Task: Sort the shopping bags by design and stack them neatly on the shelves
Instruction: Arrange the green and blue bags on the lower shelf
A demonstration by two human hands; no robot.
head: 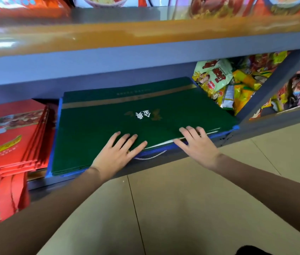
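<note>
While both hands, left (117,153) and right (197,144), press flat on the green bags (127,126), red bags (11,137) already lie stacked alongside; squaring remains

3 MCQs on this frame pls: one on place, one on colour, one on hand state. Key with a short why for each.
1. Where is the red bag stack relative to the green bag stack?
A. On top of it
B. To its left on the same shelf
C. On the floor

2. What colour are the bags under the green stack?
A. Blue
B. Yellow
C. White

3. How do the hands meet the green stack?
A. Both clenched into fists above it
B. Both hang away from it
C. Fingers extended, resting on its near edge

Key: 1 B, the red bags sit beside the green ones, left of them. 2 A, blue bags show at the edges beneath. 3 C, left hand and right hand lie with straight fingers on the top bag.
</note>
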